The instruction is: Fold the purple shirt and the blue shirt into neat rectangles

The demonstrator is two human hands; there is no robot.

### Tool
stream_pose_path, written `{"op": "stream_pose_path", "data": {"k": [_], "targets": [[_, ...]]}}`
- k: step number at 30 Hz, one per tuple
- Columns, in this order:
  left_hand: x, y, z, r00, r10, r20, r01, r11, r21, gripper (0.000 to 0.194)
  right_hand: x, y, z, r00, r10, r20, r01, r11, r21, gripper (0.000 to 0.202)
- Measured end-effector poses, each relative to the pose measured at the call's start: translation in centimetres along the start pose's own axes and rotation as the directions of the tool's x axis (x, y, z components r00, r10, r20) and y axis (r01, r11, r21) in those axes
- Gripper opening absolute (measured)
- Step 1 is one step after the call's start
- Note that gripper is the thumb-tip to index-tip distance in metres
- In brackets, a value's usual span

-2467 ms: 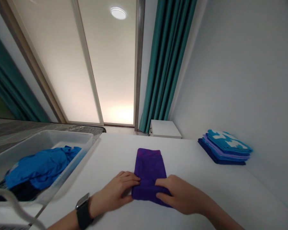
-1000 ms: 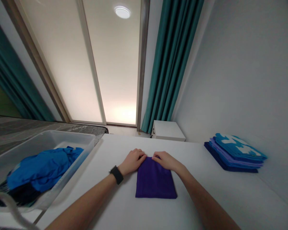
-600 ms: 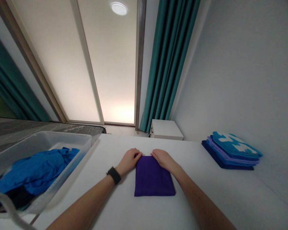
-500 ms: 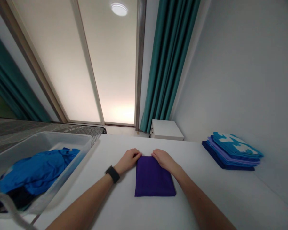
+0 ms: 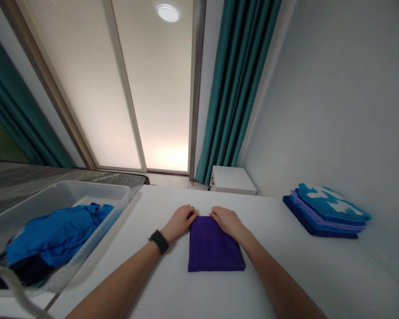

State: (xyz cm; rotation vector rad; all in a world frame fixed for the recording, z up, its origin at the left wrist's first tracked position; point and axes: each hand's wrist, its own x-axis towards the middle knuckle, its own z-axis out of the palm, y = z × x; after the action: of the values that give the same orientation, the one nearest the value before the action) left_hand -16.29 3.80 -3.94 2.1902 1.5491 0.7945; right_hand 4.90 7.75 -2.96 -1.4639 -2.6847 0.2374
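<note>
A purple cloth (image 5: pixel 216 248), folded into a flat, nearly square packet, lies on the white table (image 5: pixel 166 288) in front of me. At its far left corner, my left hand (image 5: pixel 182 219) has thumb and fingers pinched together on the edge; a dark watch is on that wrist. My right hand (image 5: pixel 226 219) pinches the far edge toward the right, its palm side resting along the cloth's right part. The fingertips of both hands are partly hidden.
On the right, by the wall, sits a stack of folded blue and lilac cloths (image 5: pixel 329 210). To the left stands a translucent bin (image 5: pixel 119 197) with crumpled blue and dark clothes (image 5: pixel 60 230). A white cabinet (image 5: pixel 234 179) is beyond the table's far edge.
The view has shifted slightly, so everything sits a little differently in the picture. Both hands keep their places at the purple cloth's far edge.
</note>
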Motion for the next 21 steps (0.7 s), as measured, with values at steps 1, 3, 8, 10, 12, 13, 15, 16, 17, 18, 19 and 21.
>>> {"op": "stream_pose_path", "data": {"k": [1, 3, 8, 10, 12, 13, 15, 16, 17, 18, 19, 21], "targets": [[0.0, 0.1, 0.0, 1.0, -0.003, 0.001, 0.003, 1.0, 0.003, 0.026, 0.0, 0.1, -0.1, 1.0, 0.012, -0.007, -0.012, 1.0, 0.015, 0.027], [-0.1, 0.1, -0.1, 1.0, -0.019, 0.001, 0.019, 1.0, 0.001, 0.025, -0.1, 0.6, -0.4, 0.999, 0.042, -0.012, -0.042, 0.998, 0.042, 0.028], [-0.1, -0.2, -0.5, 0.992, -0.12, -0.044, 0.112, 0.982, -0.15, 0.026, -0.3, 2.0, -1.0, 0.996, 0.085, -0.001, -0.084, 0.994, 0.068, 0.029], [0.0, -0.2, -0.9, 0.983, -0.172, -0.058, 0.158, 0.969, -0.188, 0.029, -0.3, 2.2, -1.0, 0.996, 0.088, 0.002, -0.088, 0.994, 0.071, 0.028], [0.0, 0.6, -1.2, 0.981, -0.171, -0.094, 0.157, 0.978, -0.138, 0.029, -0.3, 2.1, -0.9, 0.995, 0.099, 0.007, -0.099, 0.993, 0.066, 0.027], [0.0, 1.3, -1.3, 0.984, -0.138, -0.112, 0.13, 0.988, -0.078, 0.029, -0.3, 2.0, -0.8, 0.994, 0.107, 0.011, -0.107, 0.992, 0.061, 0.027], [-0.4, 3.3, -1.4, 0.993, -0.017, -0.116, 0.027, 0.996, 0.083, 0.029, -0.2, 1.8, -0.7, 0.992, 0.122, 0.019, -0.123, 0.991, 0.056, 0.027], [-0.8, 4.5, -1.2, 0.995, 0.036, -0.09, -0.022, 0.988, 0.153, 0.03, -0.1, 1.8, -0.7, 0.991, 0.129, 0.021, -0.13, 0.99, 0.055, 0.027], [-1.2, 5.7, -0.9, 0.996, 0.079, -0.05, -0.067, 0.976, 0.208, 0.033, -0.1, 1.7, -0.6, 0.99, 0.137, 0.023, -0.138, 0.989, 0.054, 0.027], [-1.7, 6.9, -0.5, 0.994, 0.11, -0.018, -0.102, 0.963, 0.248, 0.036, 0.0, 1.7, -0.6, 0.989, 0.145, 0.023, -0.147, 0.988, 0.055, 0.028], [-2.3, 7.9, 0.0, 0.99, 0.138, 0.019, -0.138, 0.949, 0.282, 0.041, 0.0, 1.7, -0.6, 0.988, 0.155, 0.023, -0.156, 0.986, 0.057, 0.028], [-3.2, 9.2, 1.2, 0.985, 0.165, 0.053, -0.173, 0.929, 0.327, 0.048, 0.1, 1.6, -0.4, 0.984, 0.174, 0.019, -0.175, 0.982, 0.064, 0.029]]}}
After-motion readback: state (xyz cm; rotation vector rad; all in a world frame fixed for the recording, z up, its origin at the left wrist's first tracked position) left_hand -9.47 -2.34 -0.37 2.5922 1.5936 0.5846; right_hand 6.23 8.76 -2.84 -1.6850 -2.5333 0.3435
